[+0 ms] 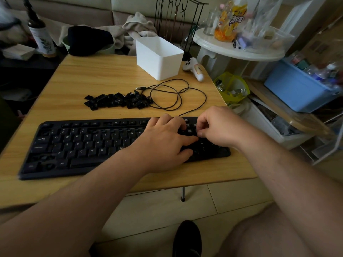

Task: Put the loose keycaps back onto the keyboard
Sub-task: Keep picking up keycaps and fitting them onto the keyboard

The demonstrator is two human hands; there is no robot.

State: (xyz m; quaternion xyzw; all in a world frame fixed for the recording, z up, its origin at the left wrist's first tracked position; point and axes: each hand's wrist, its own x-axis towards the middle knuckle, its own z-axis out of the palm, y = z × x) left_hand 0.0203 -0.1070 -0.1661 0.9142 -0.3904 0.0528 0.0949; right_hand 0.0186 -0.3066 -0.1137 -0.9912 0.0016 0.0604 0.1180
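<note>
Both hands work the flat black plastic keyboard (89, 145): left hand (163, 140) rests spread; right hand (217, 127) curled, its hold unclear; glossy loose keycaps (118, 101) heaped behind

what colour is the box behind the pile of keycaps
White, plain with no pattern; the box shows clearly in the head view, standing beyond the loose keycaps.

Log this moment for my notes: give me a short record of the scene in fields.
keyboard: black, on the wooden table, several keys missing at its left end
keycaps: loose black pile behind the keyboard
cable: coiled beside the pile
left hand: resting on the keyboard's right part, fingers spread
right hand: fingers curled over the right end; whether it holds a keycap cannot be told
bin: white, at the far edge
</note>
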